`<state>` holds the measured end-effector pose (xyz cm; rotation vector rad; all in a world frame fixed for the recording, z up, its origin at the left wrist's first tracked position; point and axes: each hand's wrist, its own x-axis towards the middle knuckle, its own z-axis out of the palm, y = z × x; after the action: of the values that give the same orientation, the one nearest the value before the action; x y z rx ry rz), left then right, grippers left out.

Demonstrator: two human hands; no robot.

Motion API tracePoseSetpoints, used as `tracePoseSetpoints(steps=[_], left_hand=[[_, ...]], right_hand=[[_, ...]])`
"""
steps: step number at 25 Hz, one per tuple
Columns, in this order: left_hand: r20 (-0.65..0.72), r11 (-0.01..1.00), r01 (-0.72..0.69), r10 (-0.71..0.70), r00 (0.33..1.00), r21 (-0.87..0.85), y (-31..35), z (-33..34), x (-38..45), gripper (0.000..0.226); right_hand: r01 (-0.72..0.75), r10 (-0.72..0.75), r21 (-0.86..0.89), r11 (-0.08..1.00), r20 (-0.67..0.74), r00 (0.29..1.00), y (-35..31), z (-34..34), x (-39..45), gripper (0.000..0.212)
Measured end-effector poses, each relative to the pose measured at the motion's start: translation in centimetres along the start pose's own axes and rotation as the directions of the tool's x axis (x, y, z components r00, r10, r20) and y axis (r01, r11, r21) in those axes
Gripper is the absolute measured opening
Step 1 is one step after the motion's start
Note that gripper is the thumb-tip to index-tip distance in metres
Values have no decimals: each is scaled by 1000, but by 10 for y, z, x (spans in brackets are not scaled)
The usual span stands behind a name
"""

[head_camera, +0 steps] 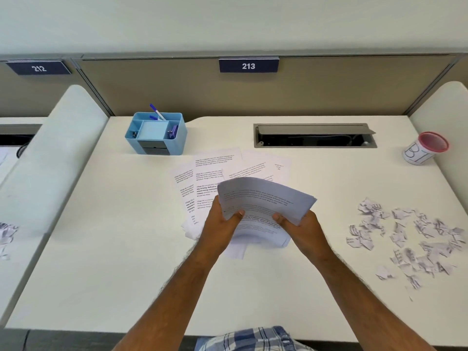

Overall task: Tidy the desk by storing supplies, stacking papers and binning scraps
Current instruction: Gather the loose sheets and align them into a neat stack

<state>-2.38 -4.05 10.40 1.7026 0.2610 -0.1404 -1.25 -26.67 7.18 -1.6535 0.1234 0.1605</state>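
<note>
A stack of printed sheets (263, 196) is lifted and bent above the middle of the white desk (121, 262). My left hand (220, 224) grips its near left edge with the thumb on top. My right hand (301, 229) grips the near right edge the same way. Beneath and behind the stack, more printed sheets (202, 173) lie fanned out on the desk. Several torn paper scraps (405, 236) are scattered at the right. A small cup with a red rim (425, 148), marked as a bin, stands at the far right.
A light blue desk organiser (157, 134) holding pens and clips stands at the back left. An open cable hatch (314, 136) is set into the desk at the back. Rounded dividers rise on both sides, with more scraps (7, 234) on the neighbouring desk at left.
</note>
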Motion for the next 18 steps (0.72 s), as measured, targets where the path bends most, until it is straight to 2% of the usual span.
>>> tracePoseSetpoints(steps=[5,13,15,18], left_hand=[[-22,998,8,-7,1000,65,-6,4,2,38],[83,996,-48,42,996,80,4,34,10,35],[110,996,-35,26,994,85,7,49,13,33],[167,994,56,-71,983,98,11,65,21,29]], right_hand=[[-3,3,24,1000,-8,1000,12,0,1,31],[-48,51,19,999,-134,990,18,-31,7,26],[-58,61,24,998,-182,981,21,-42,7,23],[-107,104,-2,994,-231,967,28,-58,11,22]])
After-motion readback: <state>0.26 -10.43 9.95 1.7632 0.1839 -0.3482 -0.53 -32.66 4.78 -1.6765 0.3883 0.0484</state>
